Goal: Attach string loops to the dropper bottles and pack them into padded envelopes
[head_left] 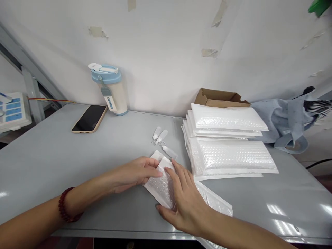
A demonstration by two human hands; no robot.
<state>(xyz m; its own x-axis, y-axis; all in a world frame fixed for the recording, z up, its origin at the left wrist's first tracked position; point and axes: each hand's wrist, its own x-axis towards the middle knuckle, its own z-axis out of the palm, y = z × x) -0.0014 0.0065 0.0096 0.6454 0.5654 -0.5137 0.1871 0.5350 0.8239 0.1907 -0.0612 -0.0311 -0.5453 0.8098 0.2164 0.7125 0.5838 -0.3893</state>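
Observation:
A white bubble mailer (161, 186) lies at an angle near the table's front. My left hand (137, 173) pinches its upper left edge between thumb and fingers. My right hand (185, 197) rests over its right side, fingers spread and thumb apart at the lower edge. Another bubble mailer (216, 199) extends from under my right hand and forearm towards the front edge. Just beyond the first mailer are several small white tubes or tags (169, 151) with thin loops. Stacked white bubble mailers (233, 155) stand to the right of my right hand.
On the grey table (46, 166) are a phone (89, 119) and a blue-lidded cup (114, 91) at the back left. A cardboard box (220, 98) sits behind the stack. Light blue cloth (280, 114) and a tape roll (293, 144) lie at right. A wall rises behind.

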